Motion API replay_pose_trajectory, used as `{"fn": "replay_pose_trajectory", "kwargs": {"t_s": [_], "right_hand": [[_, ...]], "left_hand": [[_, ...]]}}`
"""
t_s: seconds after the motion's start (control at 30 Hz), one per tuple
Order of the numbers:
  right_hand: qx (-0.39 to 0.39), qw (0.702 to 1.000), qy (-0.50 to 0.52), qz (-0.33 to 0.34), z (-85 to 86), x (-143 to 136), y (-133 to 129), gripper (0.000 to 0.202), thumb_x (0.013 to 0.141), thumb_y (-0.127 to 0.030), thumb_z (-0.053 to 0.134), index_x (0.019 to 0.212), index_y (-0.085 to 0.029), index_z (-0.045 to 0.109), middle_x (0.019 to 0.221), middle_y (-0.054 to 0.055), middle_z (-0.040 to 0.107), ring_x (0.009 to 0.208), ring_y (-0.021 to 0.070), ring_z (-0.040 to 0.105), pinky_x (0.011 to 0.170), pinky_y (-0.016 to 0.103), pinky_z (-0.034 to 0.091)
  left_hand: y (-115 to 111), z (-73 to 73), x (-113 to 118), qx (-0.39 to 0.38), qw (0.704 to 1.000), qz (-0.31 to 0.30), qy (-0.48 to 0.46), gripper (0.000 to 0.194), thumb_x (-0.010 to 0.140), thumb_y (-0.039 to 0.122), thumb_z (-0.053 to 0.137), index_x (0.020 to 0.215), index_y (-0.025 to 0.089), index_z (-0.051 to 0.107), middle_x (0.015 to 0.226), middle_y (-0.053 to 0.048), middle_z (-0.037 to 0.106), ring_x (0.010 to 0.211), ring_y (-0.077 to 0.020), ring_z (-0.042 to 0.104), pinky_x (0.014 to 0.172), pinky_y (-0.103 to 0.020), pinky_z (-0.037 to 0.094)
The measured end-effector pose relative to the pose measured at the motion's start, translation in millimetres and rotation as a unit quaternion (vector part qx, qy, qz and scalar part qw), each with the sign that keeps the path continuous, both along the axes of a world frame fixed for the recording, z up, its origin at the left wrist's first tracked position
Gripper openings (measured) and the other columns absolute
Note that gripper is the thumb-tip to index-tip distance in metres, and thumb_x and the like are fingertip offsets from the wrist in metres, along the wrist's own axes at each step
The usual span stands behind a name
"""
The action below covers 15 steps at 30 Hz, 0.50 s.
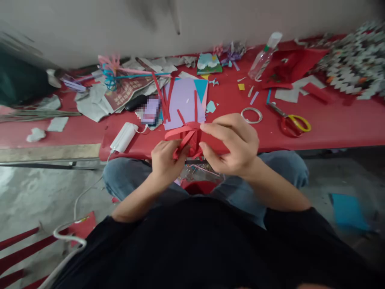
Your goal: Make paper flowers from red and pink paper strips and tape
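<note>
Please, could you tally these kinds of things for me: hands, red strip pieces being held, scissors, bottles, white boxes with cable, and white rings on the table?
Hands: 2 (left hand, right hand)
Held red strip piece: 1
Scissors: 1
Bottle: 1
White box with cable: 1
White ring: 1
Total: 7

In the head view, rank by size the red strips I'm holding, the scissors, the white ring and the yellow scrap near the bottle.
1. Red strips and scissors: unranked, as the strips are partly hidden.
2. White ring
3. Yellow scrap
</note>
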State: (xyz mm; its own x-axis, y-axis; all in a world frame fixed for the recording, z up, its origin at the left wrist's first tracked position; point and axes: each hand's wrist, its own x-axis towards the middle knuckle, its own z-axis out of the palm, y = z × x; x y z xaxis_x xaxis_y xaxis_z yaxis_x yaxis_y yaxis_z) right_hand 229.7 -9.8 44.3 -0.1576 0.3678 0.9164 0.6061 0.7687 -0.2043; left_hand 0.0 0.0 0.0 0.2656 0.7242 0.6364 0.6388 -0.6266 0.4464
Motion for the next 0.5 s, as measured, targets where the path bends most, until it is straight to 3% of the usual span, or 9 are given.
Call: {"fn": "replay_pose_trajectory", "kwargs": {"t_s": [0.17, 0.3, 0.5], "right_hand": [[0.038, 0.992, -0.076, -0.098, -15.4, 26.7, 1.9, 0.047, 0.096, -0.018, 0.075, 0.143, -0.026, 0.073, 0.107, 0.006, 0.079, 0.087, 0.0240, 0.069, 0.077, 0.042, 0.055], [0.041, 0.988, -0.111, -0.101, -28.3, 32.6, 6.4, 0.037, 0.100, -0.017, 0.075, 0.134, -0.029, 0.076, 0.101, 0.003, 0.078, 0.083, 0.0201, 0.067, 0.073, 0.039, 0.048], [0.053, 0.985, -0.143, -0.077, -34.3, 24.9, 12.1, 0.023, 0.101, -0.014, 0.081, 0.120, -0.027, 0.077, 0.093, 0.000, 0.078, 0.079, 0.0164, 0.064, 0.070, 0.038, 0.042]], "left_hand": [[-5.7, -19.1, 24.5, 0.073, 0.997, 0.001, 0.023, 0.009, 0.100, 0.020, 0.077, 0.109, 0.021, 0.079, 0.090, -0.004, 0.085, 0.079, -0.0191, 0.079, 0.077, -0.036, 0.051], [-10.3, -34.9, 25.4, 0.071, 0.996, 0.004, 0.056, 0.010, 0.101, 0.022, 0.077, 0.111, 0.021, 0.078, 0.091, -0.004, 0.086, 0.079, -0.0197, 0.081, 0.076, -0.037, 0.051], [-10.3, -46.4, 14.6, 0.064, 0.995, 0.006, 0.072, 0.011, 0.102, 0.024, 0.076, 0.112, 0.021, 0.079, 0.089, -0.004, 0.086, 0.077, -0.0204, 0.080, 0.075, -0.037, 0.050]]}}
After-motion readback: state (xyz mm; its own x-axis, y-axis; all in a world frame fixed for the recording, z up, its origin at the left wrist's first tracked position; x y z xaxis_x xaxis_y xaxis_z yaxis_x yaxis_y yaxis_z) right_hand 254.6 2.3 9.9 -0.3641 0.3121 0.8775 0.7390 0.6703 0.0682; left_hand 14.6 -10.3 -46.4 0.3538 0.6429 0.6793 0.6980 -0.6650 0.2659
